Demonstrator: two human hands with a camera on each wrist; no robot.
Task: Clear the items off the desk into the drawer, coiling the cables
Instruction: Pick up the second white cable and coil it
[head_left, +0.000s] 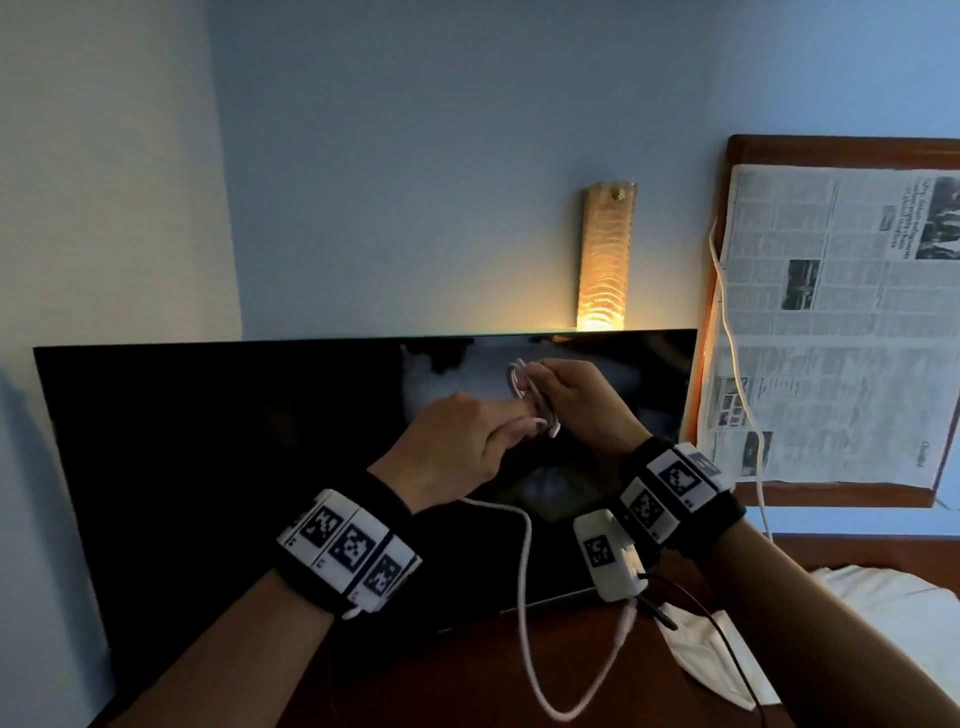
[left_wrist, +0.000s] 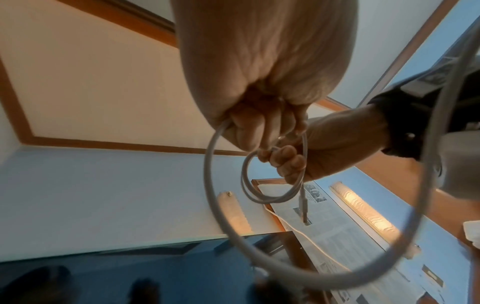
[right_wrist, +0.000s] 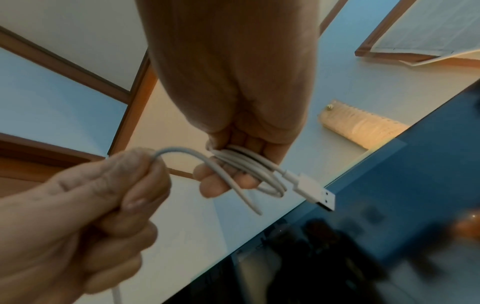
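Both hands are working in the air in front of a dark screen (head_left: 260, 467), above the brown worktop (head_left: 441, 686). The right hand (head_left: 582, 400) is holding a small coil of white cable (right_wrist: 249, 164), its grip closed, with the fingers (right_wrist: 215, 185) curled round several turns. The flat white plug (right_wrist: 315, 191) is sticking out of the coil, just beside those fingers. The left hand (head_left: 457, 447) is pinching the free run of the same cable close to the coil, its grip closed tight on the strand. From there the cable is hanging in a long loop below the wrists, reaching down toward the worktop; whether it is touching the surface cannot be told. White cloth (head_left: 711, 660) is lying on the worktop at right. A lit wall lamp (head_left: 605, 260) is showing above the screen, and a sheet of newspaper (head_left: 831, 322) is hanging in a wooden frame to the right.
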